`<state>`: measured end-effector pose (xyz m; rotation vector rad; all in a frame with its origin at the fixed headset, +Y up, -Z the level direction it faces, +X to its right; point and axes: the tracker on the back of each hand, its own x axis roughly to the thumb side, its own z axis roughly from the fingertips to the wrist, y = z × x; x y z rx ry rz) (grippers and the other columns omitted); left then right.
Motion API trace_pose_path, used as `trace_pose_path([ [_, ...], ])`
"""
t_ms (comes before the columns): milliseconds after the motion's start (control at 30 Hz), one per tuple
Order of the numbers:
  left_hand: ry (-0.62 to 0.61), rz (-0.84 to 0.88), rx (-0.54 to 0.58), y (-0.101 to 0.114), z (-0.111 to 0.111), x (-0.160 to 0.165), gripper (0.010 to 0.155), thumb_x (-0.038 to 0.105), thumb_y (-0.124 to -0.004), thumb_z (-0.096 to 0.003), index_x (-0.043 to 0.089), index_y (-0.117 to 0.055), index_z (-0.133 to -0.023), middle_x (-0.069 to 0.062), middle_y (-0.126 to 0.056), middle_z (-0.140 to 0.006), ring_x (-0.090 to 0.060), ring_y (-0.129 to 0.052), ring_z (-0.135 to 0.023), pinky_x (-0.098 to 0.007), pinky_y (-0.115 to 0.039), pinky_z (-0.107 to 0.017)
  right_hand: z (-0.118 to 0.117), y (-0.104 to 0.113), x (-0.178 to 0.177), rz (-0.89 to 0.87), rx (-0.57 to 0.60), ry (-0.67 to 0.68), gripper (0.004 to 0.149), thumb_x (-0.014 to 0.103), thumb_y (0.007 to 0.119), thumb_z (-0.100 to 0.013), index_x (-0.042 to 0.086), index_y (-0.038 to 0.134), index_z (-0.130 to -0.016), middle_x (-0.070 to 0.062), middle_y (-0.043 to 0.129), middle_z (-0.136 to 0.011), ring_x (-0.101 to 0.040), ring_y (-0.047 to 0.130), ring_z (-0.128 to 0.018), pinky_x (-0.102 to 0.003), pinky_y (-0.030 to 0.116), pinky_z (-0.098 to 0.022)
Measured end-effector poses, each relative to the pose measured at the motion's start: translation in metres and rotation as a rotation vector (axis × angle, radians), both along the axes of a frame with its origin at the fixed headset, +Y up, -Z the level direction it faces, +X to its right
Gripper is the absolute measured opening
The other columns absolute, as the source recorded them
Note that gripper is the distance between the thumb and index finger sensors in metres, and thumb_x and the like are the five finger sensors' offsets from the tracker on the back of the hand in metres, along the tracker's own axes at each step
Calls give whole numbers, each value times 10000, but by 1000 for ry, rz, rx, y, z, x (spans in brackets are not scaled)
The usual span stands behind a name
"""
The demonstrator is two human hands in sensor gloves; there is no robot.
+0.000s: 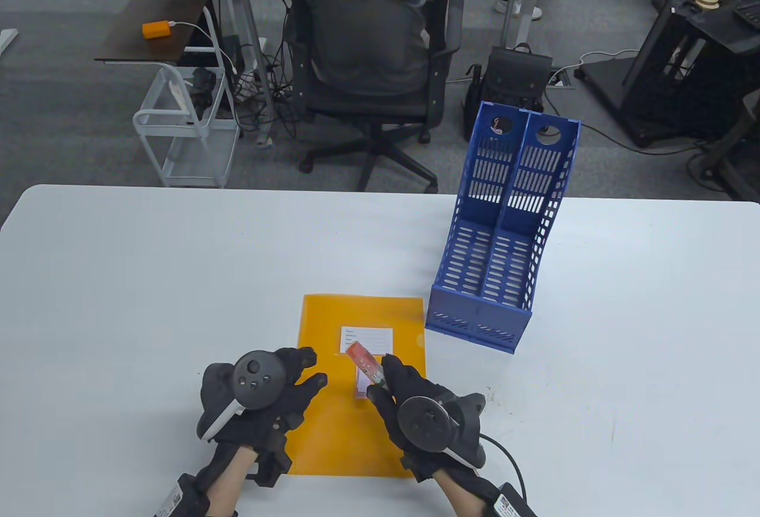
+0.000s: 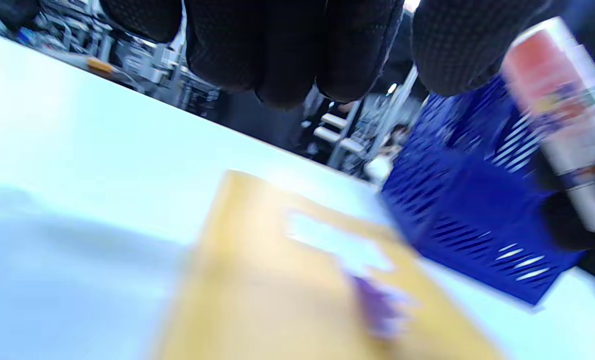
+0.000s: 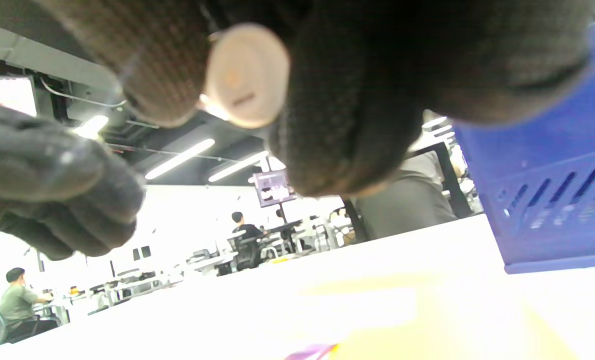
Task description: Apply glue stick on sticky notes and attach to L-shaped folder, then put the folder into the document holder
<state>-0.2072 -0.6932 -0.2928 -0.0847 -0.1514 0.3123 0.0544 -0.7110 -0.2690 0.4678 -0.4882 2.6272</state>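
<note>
An orange L-shaped folder (image 1: 332,422) lies flat near the table's front edge, with a white label (image 1: 367,339) on its upper part. A small purple sticky note (image 1: 362,385) lies on the folder, partly hidden by the glue stick. My right hand (image 1: 386,383) grips a red and white glue stick (image 1: 367,365), held tilted above the note; the same glue stick (image 2: 562,120) shows in the left wrist view. My left hand (image 1: 297,377) hovers with spread fingers over the folder's left edge, holding nothing. The blue document holder (image 1: 504,232) stands upright just behind the folder's right corner.
The white table (image 1: 148,279) stretches wide on the left and right. Behind its far edge stand a black office chair (image 1: 368,66) with a person in it, a white wire cart (image 1: 184,131) and a black bag (image 1: 513,78).
</note>
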Motion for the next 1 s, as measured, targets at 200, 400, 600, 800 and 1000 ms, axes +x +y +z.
trace_pose_path([
  [200, 93, -344, -170, -21, -10, -23, 678, 582, -810, -459, 253, -675, -1036, -137, -687, -1096, -372, -715, -973, -634, -563, -712, 0, 1, 0, 25, 7, -2, 628, 403, 818, -438, -52, 799, -871, -223, 966, -668, -258, 1036, -316, -410, 883, -198],
  [400, 167, -585, -252, -54, -17, -30, 753, 616, -767, -458, 289, -540, -1098, -123, -745, -1057, -330, -830, -868, -605, -622, -687, 1, 0, -2, 59, 10, 4, 627, 407, 821, -437, -49, 805, -868, -219, 969, -665, -260, 1037, -316, -411, 883, -198],
  [600, 186, -556, -298, -70, -25, -32, 718, 575, -772, -466, 277, -555, -1082, -89, -813, -970, -294, -877, -790, -586, -651, -668, 2, 0, -4, 83, 14, 9, 629, 409, 822, -436, -48, 804, -869, -218, 970, -664, -261, 1037, -318, -412, 883, -200],
  [800, 183, -532, -294, -71, -27, -34, 597, 500, -778, -482, 243, -660, -1008, -63, -843, -908, -269, -897, -754, -577, -666, -661, 2, 0, -5, 97, 11, 13, 629, 409, 824, -436, -46, 804, -869, -218, 970, -665, -261, 1037, -319, -412, 883, -200],
  [1000, 147, -222, -201, -47, -27, -38, 571, 485, -767, -481, 224, -704, -985, -57, -882, -873, -276, -900, -762, -594, -642, -678, 2, -1, -6, 105, 10, 14, 629, 405, 825, -435, -47, 802, -872, -219, 968, -670, -262, 1037, -323, -413, 883, -203],
])
